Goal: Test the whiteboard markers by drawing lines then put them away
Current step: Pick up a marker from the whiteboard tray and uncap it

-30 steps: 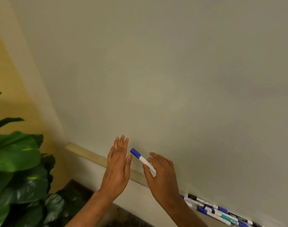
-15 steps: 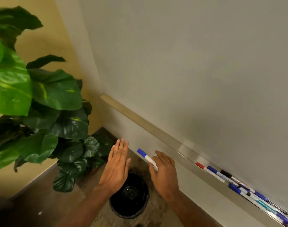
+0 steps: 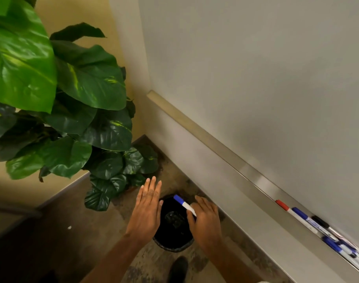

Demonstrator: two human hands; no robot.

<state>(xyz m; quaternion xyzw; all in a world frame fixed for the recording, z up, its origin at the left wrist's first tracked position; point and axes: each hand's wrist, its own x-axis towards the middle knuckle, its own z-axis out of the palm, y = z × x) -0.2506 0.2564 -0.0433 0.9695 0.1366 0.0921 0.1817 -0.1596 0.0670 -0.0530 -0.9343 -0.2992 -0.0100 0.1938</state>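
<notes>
My right hand (image 3: 206, 223) is closed on a white marker with a blue cap (image 3: 183, 204), capped end pointing up and left. The marker hangs over a round black bin (image 3: 170, 243) on the floor. My left hand (image 3: 147, 211) is flat, fingers spread, holding nothing, just left of the bin. The whiteboard (image 3: 256, 68) fills the right side. Several markers (image 3: 317, 227), blue, black and one red-capped (image 3: 282, 205), lie in its metal tray (image 3: 225, 158) at the lower right.
A large leafy green plant (image 3: 58, 92) stands in the left corner against a yellow wall. The floor is brown and mottled. A dark shoe (image 3: 177, 269) shows below the bin. A baseboard runs along the wall at the left.
The view has tilted down from the whiteboard to the floor, bringing the bin and plant into sight. Both hands kept their pose, with the marker still in my right hand.
</notes>
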